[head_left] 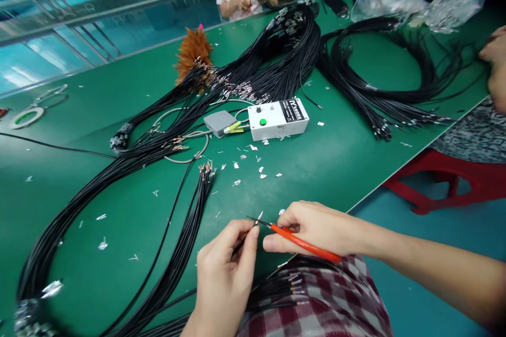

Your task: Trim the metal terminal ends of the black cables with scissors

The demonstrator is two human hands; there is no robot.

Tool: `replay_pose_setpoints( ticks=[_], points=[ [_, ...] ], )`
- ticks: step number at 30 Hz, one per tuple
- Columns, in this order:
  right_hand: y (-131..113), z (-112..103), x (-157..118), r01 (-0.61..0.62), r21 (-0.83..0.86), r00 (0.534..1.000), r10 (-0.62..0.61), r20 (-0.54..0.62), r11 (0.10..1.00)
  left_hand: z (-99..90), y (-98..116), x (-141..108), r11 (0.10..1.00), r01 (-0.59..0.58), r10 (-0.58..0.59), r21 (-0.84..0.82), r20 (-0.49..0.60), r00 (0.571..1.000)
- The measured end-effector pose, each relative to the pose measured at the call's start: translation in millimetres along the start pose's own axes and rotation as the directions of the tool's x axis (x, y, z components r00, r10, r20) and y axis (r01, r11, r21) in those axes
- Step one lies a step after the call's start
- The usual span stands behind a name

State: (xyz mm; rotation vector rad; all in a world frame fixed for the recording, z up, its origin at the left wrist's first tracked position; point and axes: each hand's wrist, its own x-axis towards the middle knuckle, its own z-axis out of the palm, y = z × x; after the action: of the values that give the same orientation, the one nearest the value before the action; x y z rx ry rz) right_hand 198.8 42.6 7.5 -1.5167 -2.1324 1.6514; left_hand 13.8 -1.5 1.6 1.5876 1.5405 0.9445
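Observation:
My left hand pinches a black cable close to its stripped end, near the table's front edge. Small red-handled scissors are in my right hand, their dark pointed blades lying right at that cable end. Whether the blades touch the cable I cannot tell. More black cables with bare tips lie across my lap under the hands. To the left a bundle of black cables rests on the table, its copper ends fanned out.
A white control box with a green button stands mid-table beside a grey pedal. Large black cable bundles lie behind it, near an orange feather duster. Foil scraps litter the green table. Co-workers' hands show at the far side and right.

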Motion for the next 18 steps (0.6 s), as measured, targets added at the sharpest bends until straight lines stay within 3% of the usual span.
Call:
replay_pose_setpoints(
  ticks=[5, 9, 13, 16, 18],
  points=[
    [3.7, 4.5, 1.9, 0.024, -0.085, 0.996, -0.031, -0.081, 0.996, 3.1, 3.0, -1.6, 0.996, -0.063, 0.070, 0.069, -0.098, 0.993],
    [8.9, 6.7, 2.8, 0.011, -0.057, 0.999, -0.014, -0.044, 0.998, 3.8, 2.7, -2.4, 0.995, -0.062, 0.071, 0.083, -0.112, 0.991],
    [14.2, 7.1, -1.9, -0.073, -0.030, 0.997, 0.073, 0.004, 0.997, -3.6, 3.0, 1.1, 0.977, 0.133, -0.157, -0.168, -0.132, 0.979],
    [14.0, 7.2, -5.1, -0.064, 0.007, 0.998, 0.064, -0.002, 0.998, -10.1, 3.6, 5.2, 0.885, 0.326, -0.337, -0.331, 0.027, 0.941],
    [11.0, 7.9, -4.6, -0.015, 0.010, 0.999, 0.015, -0.032, 1.000, -11.9, 2.6, 7.1, 0.822, 0.417, -0.398, -0.389, 0.132, 0.908]
  ],
)
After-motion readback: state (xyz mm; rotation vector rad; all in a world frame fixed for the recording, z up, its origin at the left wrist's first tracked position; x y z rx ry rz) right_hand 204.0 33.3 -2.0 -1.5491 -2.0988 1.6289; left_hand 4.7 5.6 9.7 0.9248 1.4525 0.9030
